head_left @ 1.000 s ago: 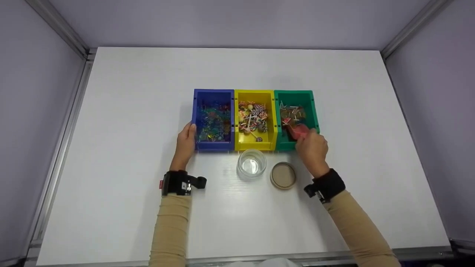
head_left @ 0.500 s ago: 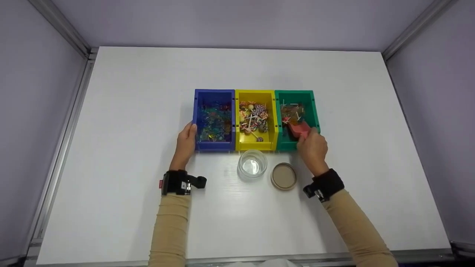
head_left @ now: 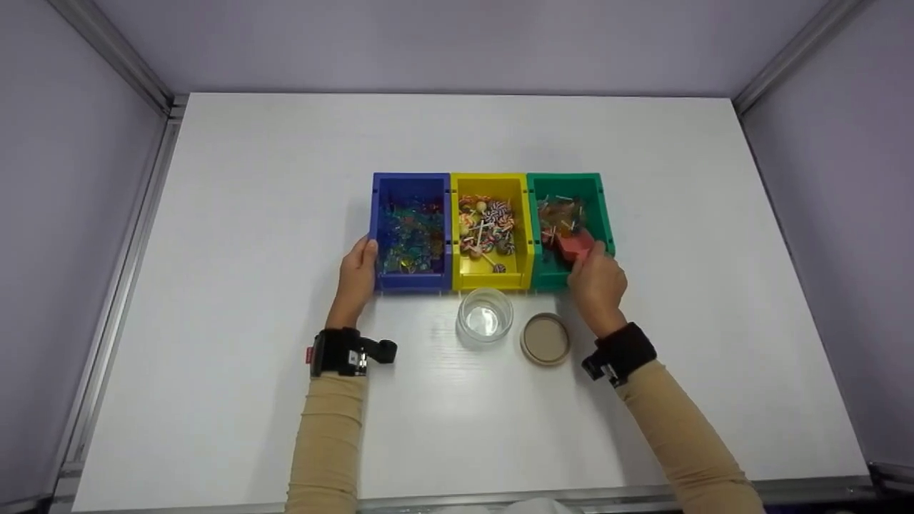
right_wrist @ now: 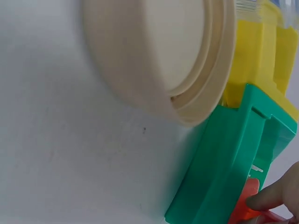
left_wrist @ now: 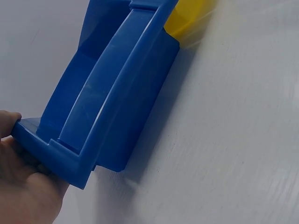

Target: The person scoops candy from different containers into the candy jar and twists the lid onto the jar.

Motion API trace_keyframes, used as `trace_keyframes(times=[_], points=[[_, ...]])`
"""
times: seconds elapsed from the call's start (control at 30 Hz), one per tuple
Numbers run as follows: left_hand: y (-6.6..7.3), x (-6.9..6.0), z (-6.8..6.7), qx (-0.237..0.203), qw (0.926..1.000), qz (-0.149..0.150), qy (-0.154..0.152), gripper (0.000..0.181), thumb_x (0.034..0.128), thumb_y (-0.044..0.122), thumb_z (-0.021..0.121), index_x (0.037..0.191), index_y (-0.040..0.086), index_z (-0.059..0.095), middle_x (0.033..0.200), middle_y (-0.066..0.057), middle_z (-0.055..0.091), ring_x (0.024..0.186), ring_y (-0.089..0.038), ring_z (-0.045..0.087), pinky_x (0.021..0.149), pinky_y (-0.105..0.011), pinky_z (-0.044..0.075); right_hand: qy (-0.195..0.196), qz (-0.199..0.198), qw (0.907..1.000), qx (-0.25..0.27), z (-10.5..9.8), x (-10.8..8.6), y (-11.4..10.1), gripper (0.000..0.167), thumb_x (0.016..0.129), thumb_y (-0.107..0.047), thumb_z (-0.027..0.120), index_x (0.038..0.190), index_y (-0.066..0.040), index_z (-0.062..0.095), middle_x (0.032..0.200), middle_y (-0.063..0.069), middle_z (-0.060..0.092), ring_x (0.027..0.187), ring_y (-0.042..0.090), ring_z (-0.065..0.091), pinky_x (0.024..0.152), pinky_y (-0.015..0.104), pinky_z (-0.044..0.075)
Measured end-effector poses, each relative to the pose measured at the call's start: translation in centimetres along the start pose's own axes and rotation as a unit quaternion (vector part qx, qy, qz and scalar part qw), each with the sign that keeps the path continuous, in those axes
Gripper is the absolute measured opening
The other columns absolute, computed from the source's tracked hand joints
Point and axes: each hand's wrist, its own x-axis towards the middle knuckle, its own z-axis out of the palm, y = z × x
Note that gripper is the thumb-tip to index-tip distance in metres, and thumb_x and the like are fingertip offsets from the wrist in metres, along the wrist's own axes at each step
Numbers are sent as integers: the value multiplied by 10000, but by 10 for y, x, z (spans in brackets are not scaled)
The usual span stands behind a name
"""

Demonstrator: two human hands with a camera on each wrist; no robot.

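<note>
My right hand [head_left: 598, 287] grips a red scoop [head_left: 574, 245] inside the green bin [head_left: 564, 187]. Ahead of the scoop lie clear, brownish candies on white sticks [head_left: 560, 214]. In the right wrist view, a thumb [right_wrist: 268, 196] presses on the red scoop [right_wrist: 243, 200] behind the green bin's front wall [right_wrist: 219, 163]. My left hand [head_left: 357, 275] holds the left side wall of the blue bin [head_left: 413, 281]; the left wrist view has the thumb over the blue rim [left_wrist: 46, 151] and the fingers beneath. Shiny, colourful translucent pieces [head_left: 413, 235] fill the blue bin's floor.
Between them sits a yellow bin [head_left: 493, 281] of small swirl lollipops [head_left: 493, 221]. A clear open jar [head_left: 485, 315] stands in front of it, with a beige round lid [head_left: 545, 339] lying to the jar's right. All rest on a white table [head_left: 214, 357] walled on three sides.
My right hand and the scoop have shifted slightly forward and left within the green bin, nearer the stick candies. The left hand stays in place on the blue bin.
</note>
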Motion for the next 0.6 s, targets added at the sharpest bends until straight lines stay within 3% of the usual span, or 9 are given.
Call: trace_keyframes(times=[0.23,0.6], points=[[-2,1,1,0,10000,-29,3,528,1067,320,297,1514,40,286,1584,-141,306,1504,-280,244,1255,-411,224,138,-64,9999,57,6,6,-5,259,984,-161,495,1094,71,528,913,297,657,851,440,663,713,549,541],[0,1,2,-50,9999,22,106,514,1067,301,302,1500,23,312,1569,-155,332,1494,-288,269,1252,-414,234,14,201,9995,241,8,16,-11,334,995,-170,471,1187,102,500,975,299,661,892,434,662,746,545,546]])
